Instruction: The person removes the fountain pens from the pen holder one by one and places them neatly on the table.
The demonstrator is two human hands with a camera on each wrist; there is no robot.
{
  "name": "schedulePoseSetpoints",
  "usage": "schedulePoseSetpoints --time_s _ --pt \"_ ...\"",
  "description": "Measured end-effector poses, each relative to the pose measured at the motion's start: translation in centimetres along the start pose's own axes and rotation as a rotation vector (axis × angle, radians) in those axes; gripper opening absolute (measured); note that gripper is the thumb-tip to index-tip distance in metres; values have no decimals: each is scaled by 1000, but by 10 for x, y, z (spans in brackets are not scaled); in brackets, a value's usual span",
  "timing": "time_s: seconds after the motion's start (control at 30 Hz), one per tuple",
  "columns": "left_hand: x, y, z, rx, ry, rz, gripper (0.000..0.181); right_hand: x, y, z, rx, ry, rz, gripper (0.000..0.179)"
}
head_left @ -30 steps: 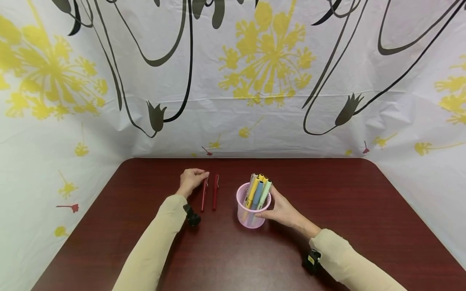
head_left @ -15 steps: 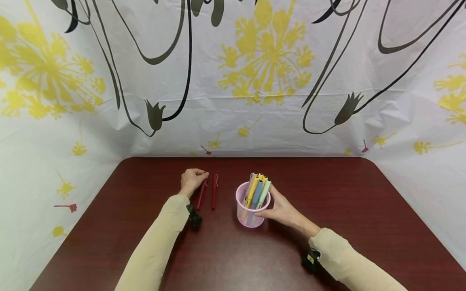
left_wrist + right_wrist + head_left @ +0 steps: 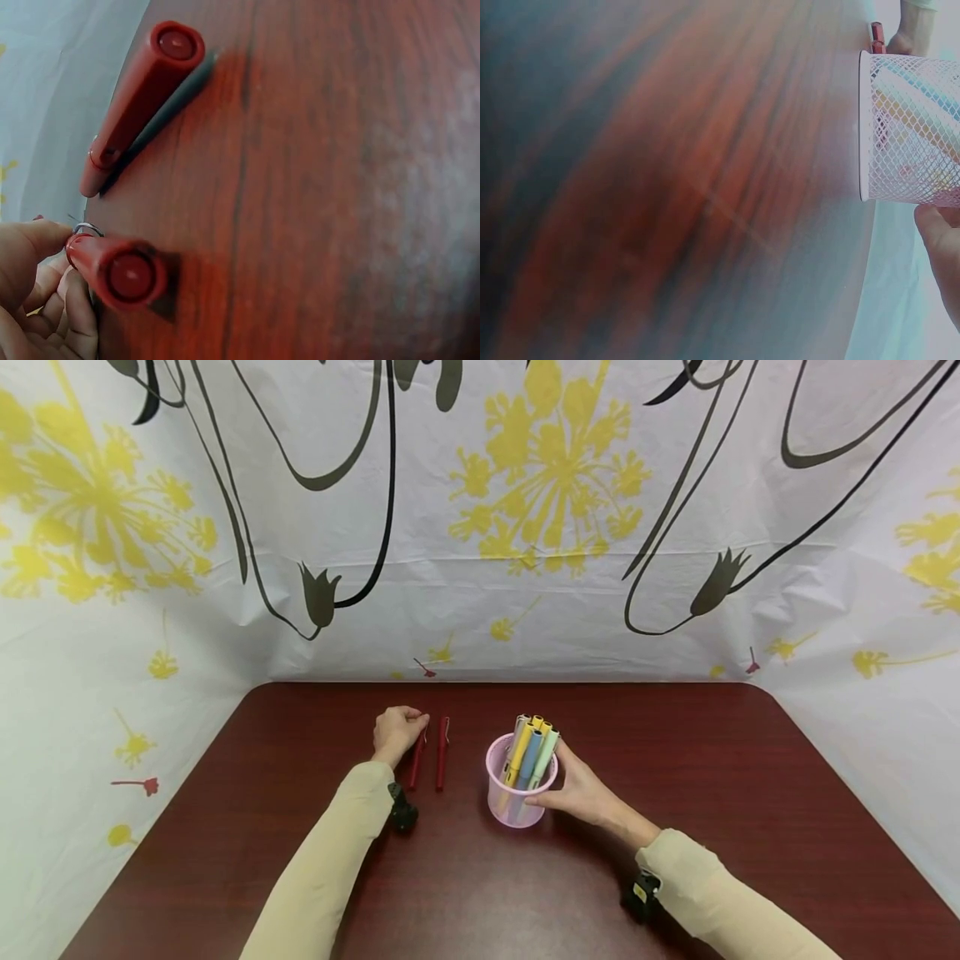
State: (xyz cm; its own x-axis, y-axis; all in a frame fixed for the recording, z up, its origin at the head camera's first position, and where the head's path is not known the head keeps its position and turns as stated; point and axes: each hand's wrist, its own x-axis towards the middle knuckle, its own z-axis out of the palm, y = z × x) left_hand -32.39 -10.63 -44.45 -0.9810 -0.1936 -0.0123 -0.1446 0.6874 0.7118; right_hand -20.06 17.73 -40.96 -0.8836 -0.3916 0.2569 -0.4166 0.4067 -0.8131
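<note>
The red pen (image 3: 415, 767) is located at the left of the worktop (image 3: 480, 893), its clip end pinched between the fingers of the left hand (image 3: 395, 729). A second red pen (image 3: 441, 760) lies just to its right, clip end away from the person. Further right, a pink mesh cup (image 3: 498, 799) stands upright, containing yellow, blue, pale green and grey pens (image 3: 532, 758). The right hand (image 3: 579, 789) grips the cup's right side, thumb at the near rim. A patterned white sheet (image 3: 420, 527) hangs behind the worktop.

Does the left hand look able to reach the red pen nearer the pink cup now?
Likely yes: the red pen lies just right of the left hand with nothing covering it, though the hand pinches the other pen and may need to release it first.
</note>
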Motion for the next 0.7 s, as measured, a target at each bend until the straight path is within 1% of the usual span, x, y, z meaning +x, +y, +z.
schedulePoseSetpoints --time_s 0.03,0.1,0.17,0.37,0.47,0.5,0.7 --pt "0 0 0 -2 0 6 26 0 -4 -1 -5 -2 4 89" --pt "-1 0 0 -5 1 13 26 0 -5 -1 -6 -3 20 90" --pt "-2 0 -1 -13 1 16 25 0 -4 -1 -7 -3 8 89" --pt "-2 -1 -2 -34 11 15 24 3 23 4 14 6 -1 93" --pt "-2 -2 -1 -37 18 16 24 4 30 5 18 6 3 94" --pt "-2 -2 -1 -36 20 18 24 3 26 4 24 5 2 93" --pt "-2 -2 -2 -40 26 19 25 3 27 5 44 -1 9 92"
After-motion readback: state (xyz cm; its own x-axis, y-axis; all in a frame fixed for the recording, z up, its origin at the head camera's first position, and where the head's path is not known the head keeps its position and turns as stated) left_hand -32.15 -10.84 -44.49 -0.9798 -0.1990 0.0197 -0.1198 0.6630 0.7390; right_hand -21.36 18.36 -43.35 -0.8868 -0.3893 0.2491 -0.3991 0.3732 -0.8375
